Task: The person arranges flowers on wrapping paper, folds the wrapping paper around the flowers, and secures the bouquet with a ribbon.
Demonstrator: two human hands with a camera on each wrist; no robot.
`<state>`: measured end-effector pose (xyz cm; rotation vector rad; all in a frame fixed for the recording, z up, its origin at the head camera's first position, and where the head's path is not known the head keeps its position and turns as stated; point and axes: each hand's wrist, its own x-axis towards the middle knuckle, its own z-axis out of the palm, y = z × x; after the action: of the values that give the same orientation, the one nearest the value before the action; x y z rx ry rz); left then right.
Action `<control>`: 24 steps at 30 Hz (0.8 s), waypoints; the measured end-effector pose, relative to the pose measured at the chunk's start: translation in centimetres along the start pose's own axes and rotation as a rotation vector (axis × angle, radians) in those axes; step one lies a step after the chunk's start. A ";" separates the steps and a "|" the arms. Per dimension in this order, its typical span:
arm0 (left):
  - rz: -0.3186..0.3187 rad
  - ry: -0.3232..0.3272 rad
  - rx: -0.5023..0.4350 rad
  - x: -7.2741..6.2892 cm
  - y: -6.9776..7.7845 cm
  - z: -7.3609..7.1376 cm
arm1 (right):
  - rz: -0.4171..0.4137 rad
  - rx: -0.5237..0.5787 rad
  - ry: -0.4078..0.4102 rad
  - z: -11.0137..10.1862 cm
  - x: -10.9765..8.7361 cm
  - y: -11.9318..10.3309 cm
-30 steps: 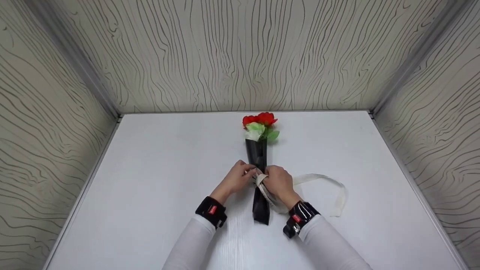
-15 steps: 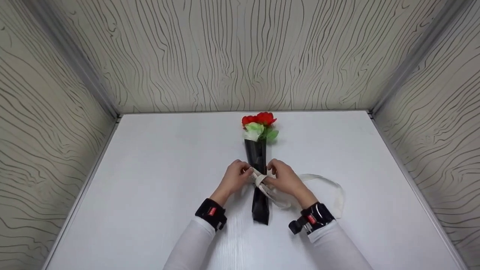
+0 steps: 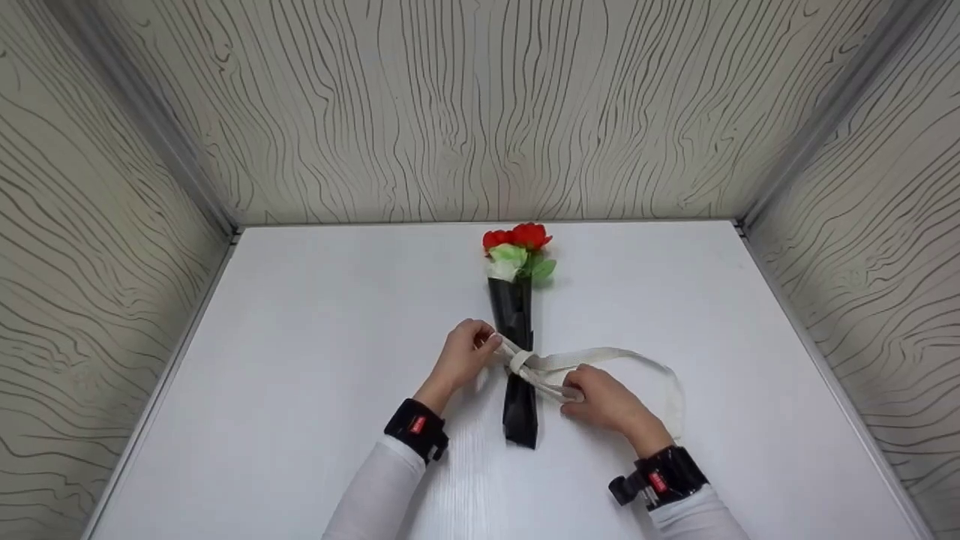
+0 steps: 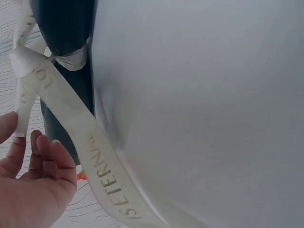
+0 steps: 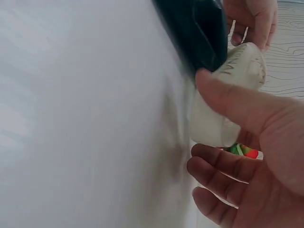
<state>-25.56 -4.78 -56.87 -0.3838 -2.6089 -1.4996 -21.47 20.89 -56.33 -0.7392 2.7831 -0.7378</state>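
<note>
A bouquet in black wrapping (image 3: 511,307) lies on the white table, with red flowers (image 3: 529,236) and a pale green-white flower (image 3: 505,262) at its far end. Cream ribbon (image 4: 71,107), printed with letters, is knotted around its middle. My left hand (image 3: 459,356) pinches a ribbon end between thumb and finger, left of the knot (image 3: 520,362). On the other side, my right hand (image 3: 606,401) holds a ribbon loop (image 5: 221,111) between thumb and fingers; its other fingers are spread in the right wrist view.
A loose ribbon tail (image 3: 637,358) curves over the white table (image 3: 337,315) to the right, passing behind the right hand. Wood-grain patterned panels (image 3: 480,112) stand at the back and both sides.
My right hand has moved from beside the knot to the right and nearer, drawing the ribbon loop out from the knot. The left hand has shifted slightly left, still pinching the ribbon.
</note>
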 end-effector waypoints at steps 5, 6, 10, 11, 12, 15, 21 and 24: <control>0.017 0.020 -0.013 -0.3 0.0 -0.6 | 0.029 0.038 0.045 -1.2 0.1 0.6; 0.017 0.023 -0.018 -0.3 0.0 -0.8 | 0.036 0.067 0.052 -1.6 0.1 0.7; -0.001 0.022 -0.035 -0.5 0.1 -1.5 | 0.068 0.206 0.080 -3.8 0.4 0.8; -0.010 0.021 -0.046 -0.5 0.2 -1.7 | 0.073 0.246 0.092 -4.3 0.5 0.8; -0.018 0.021 -0.058 -0.5 0.3 -1.9 | 0.075 0.287 0.104 -4.7 0.6 0.8; -0.031 0.030 -0.104 -0.5 0.6 -2.4 | 0.071 0.379 0.134 -5.8 1.3 0.8; -0.047 0.064 -0.200 -0.4 1.0 -3.2 | 0.011 0.391 0.174 -6.9 2.7 0.7; -0.060 0.092 -0.213 -0.3 1.0 -3.6 | -0.006 0.384 0.209 -7.1 3.6 0.8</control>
<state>-25.09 -7.43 -54.29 -0.2502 -2.4193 -1.7764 -26.85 22.63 -50.75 -0.6247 2.6832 -1.3707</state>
